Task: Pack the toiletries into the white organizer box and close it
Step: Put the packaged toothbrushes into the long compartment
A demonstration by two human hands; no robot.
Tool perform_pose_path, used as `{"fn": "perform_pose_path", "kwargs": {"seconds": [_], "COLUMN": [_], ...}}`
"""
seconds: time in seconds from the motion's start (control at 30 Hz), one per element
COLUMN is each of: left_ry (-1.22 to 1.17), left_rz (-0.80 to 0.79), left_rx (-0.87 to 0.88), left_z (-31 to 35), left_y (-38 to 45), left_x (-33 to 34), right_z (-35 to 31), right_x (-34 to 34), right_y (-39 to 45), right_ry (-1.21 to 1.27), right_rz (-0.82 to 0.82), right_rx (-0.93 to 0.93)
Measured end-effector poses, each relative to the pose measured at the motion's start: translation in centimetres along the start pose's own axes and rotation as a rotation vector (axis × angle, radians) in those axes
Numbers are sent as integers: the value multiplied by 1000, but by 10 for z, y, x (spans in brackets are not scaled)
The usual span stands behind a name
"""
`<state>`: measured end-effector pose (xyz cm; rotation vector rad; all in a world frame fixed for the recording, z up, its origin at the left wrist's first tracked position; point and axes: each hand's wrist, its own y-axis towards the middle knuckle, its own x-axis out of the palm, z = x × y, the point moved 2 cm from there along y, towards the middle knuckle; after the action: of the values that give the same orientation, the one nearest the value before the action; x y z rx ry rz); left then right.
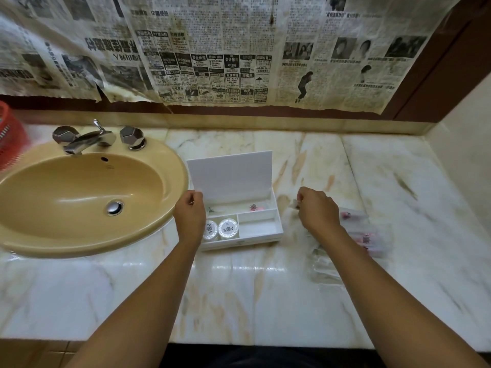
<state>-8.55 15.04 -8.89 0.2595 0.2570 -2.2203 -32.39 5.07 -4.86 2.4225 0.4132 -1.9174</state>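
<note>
A white organizer box (240,208) is sitting open on a marble surface (265,288), just beside a tan sink (79,197), with its lid (231,176) being held upright at the back. The lid's left edge is being pinched by the left hand (190,216), thumb and fingers curled around it. Two round white soaps (220,229) with dark printed emblems are lying side by side in the front left compartment, the left one partly hidden by that hand. In the long back compartment, a clear packet with a pink tag (253,207) is lying (its contents are too small to be made out). The front right compartments are showing only their white floors.

To the right of the box, the right hand (316,211) is being held just above the surface, fingers curled around the end of a clear wrapped item (295,204); motion blur is hiding what the item is. Further clear packets with pink labels (364,235) are lying on the surface beneath and beyond that hand.

A chrome tap (90,139) is mounted behind the sink, a red basket (10,134) is standing at the far left, and sheets of newspaper (225,49) are covering the wall above.
</note>
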Motion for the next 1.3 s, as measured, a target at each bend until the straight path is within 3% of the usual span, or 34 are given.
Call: {"fn": "perform_pose_path", "kwargs": {"seconds": [0.37,0.57,0.83,1.03,1.1,1.23,1.3], "left_ry": [-16,-37,-133,-176,-178,-122,-83], "left_rz": [7,29,54,48,48,11,-1], "left_rx": [-13,-41,-83,-104,-100,-27,-15], "left_z": [-1,-4,-9,-17,-18,-16,-13], "left_y": [1,4,8,13,14,13,11], "left_x": [0,-1,2,3,3,2,3], "right_z": [-74,-122,-153,-145,-142,-141,-139], "right_x": [-71,-74,13,54,54,43,47], "right_y": [-11,-18,-2,2,0,-1,-3], "right_ry": [409,688,288,83,53,83,6], "right_rz": [274,192,0,-185,-187,-21,-100], "right_rx": [-321,-484,-590,-543,-549,-598,-580]}}
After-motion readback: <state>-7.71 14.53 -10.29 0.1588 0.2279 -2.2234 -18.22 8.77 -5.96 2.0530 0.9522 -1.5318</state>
